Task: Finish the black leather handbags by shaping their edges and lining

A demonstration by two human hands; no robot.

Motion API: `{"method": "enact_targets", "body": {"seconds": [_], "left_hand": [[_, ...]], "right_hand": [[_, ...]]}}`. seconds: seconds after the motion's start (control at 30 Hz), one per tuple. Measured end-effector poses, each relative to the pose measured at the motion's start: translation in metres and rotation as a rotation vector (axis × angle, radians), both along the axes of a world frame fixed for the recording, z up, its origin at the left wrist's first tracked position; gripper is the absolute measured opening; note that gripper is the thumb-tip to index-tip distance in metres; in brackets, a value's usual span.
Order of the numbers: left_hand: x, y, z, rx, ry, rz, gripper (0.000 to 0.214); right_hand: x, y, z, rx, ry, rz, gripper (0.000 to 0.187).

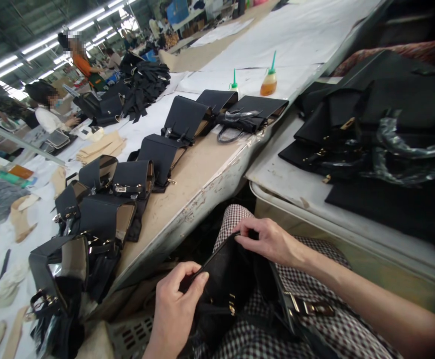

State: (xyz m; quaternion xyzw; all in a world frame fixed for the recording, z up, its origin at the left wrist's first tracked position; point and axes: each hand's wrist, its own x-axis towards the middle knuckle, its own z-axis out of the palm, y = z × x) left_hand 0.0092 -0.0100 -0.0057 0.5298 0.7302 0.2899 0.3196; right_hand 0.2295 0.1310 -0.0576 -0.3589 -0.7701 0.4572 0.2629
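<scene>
A long worktable (198, 174) runs away to the upper right, carrying a row of black bags (127, 184) with metal clasps. To its right, a lower table (295, 199) holds a heap of black bags (381, 124), some wrapped in clear film. The black bag (226, 279) in hand lies on the person's checked lap (314, 329), below the worktable's edge. The left hand (174, 309) pinches its near rim between thumb and fingers; the right hand (271, 242) grips the far rim, fingers curled over. Two glue bottles (268, 82) stand far up the worktable, any label too small to read.
</scene>
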Motion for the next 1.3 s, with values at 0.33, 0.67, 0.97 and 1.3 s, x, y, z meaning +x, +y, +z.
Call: {"method": "enact_targets", "body": {"seconds": [0.33,0.67,0.97,1.3], "left_hand": [[-0.012,0.027,0.005,-0.246,0.334,-0.223,0.020],[0.019,0.091,0.005,-0.136,0.434,-0.640,0.027],[0.009,0.095,-0.012,-0.123,0.474,-0.773,0.038],[0.026,0.118,-0.020,-0.079,0.529,-0.871,0.032]], "right_hand": [[0.000,-0.003,-0.005,0.045,-0.054,-0.041,0.013],[0.001,-0.002,-0.002,0.024,-0.052,-0.063,0.014],[0.003,-0.005,-0.006,0.033,-0.071,-0.071,0.014],[0.027,0.010,0.005,-0.028,0.044,-0.033,0.012]]}}
